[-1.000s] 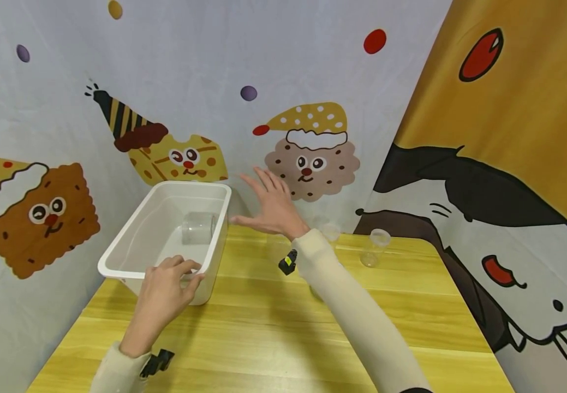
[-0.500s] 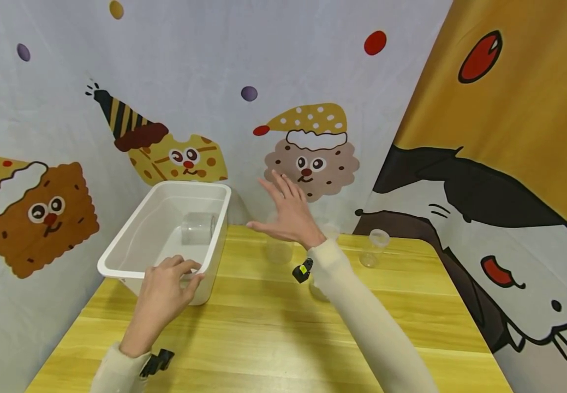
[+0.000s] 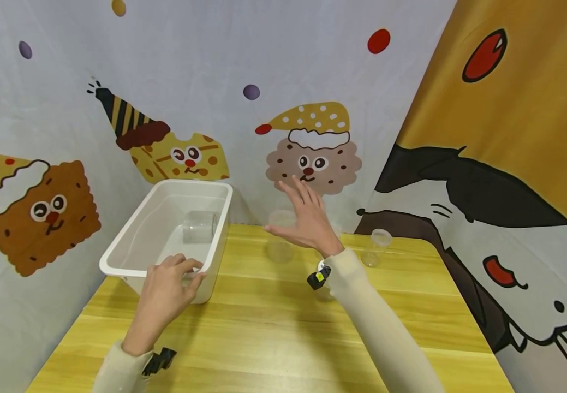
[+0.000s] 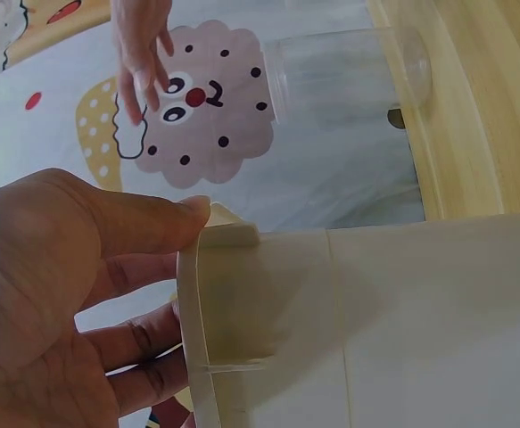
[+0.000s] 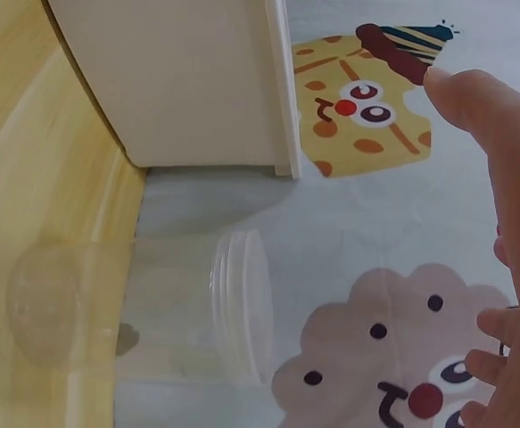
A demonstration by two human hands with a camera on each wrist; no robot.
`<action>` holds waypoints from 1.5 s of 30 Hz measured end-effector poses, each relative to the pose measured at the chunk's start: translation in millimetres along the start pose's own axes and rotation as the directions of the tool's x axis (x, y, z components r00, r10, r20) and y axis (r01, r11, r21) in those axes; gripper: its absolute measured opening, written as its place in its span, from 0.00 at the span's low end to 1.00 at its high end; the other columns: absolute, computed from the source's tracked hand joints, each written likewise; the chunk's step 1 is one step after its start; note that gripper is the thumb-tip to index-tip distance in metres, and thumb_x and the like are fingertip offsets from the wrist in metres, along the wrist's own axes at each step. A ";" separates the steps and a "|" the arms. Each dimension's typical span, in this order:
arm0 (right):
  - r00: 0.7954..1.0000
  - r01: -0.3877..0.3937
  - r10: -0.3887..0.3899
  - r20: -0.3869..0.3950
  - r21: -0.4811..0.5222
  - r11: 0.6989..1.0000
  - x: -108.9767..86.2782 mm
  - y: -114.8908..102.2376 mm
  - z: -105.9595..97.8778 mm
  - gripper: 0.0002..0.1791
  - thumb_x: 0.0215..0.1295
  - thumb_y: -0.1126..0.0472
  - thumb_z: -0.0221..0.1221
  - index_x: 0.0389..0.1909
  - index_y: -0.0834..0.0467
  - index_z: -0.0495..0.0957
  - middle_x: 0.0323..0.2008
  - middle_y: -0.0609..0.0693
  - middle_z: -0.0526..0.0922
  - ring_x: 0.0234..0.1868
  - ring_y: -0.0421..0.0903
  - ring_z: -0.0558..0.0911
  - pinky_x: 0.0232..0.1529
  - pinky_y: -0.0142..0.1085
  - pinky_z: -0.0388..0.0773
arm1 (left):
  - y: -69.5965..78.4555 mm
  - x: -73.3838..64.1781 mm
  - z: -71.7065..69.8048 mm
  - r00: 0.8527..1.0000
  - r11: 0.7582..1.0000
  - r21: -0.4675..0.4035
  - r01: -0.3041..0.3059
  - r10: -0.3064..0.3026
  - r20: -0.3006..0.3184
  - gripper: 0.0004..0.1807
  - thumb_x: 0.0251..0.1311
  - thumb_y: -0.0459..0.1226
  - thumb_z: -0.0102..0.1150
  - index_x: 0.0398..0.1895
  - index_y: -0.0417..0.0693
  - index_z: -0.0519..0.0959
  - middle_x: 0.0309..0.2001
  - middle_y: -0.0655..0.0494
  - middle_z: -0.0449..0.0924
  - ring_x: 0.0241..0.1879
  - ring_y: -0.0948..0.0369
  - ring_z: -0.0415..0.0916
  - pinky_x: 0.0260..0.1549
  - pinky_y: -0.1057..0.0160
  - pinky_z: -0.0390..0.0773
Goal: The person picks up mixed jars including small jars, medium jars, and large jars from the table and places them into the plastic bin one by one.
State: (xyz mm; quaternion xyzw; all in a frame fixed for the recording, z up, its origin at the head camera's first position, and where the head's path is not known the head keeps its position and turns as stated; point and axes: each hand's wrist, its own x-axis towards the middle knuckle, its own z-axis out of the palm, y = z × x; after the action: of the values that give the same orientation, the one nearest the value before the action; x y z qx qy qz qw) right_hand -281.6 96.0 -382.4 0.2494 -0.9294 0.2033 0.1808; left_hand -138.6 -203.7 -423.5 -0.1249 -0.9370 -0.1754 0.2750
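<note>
My left hand (image 3: 167,295) holds the near right corner of a white plastic bin (image 3: 165,273) by its rim; in the left wrist view the thumb lies on one side of the rim (image 4: 188,294) and the fingers on the other. Inside the bin a clear plastic jar (image 3: 200,226) lies on its side. My right hand (image 3: 308,221) is held up with fingers spread and nothing in it. Below and just left of it, a tall clear jar (image 3: 280,248) stands upright beside the bin; the right wrist view shows its ridged top (image 5: 244,308).
Farther right stands a small clear cup-like container (image 3: 374,251). Another clear container (image 3: 324,295) is mostly hidden behind the right wrist. All stand on a yellow wood-grain table (image 3: 263,338), with a printed cloth (image 3: 204,60) hanging behind.
My right hand has moved rightward and slightly down, away from the bin, uncovering the tall jar. My left hand keeps its place on the rim.
</note>
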 end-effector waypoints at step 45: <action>0.916 -0.396 0.391 0.087 0.357 0.846 -109.7 77.6 2.3 0.54 0.47 0.30 0.62 0.70 0.27 0.38 0.74 0.38 0.41 0.73 0.53 0.48 0.62 0.65 0.53 | 1.3 -0.5 0.6 1.000 1.000 -0.002 0.018 -0.018 0.002 0.08 0.47 0.41 0.71 0.31 0.51 0.85 0.27 0.58 0.80 0.27 0.57 0.75 0.27 0.52 0.67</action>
State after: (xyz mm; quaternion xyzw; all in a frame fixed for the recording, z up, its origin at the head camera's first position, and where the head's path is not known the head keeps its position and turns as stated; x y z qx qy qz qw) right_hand -234.9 199.3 -454.8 0.0843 -0.9069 0.4049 0.0802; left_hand -138.0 -202.4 -424.0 -0.1170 -0.9382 -0.1788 0.2722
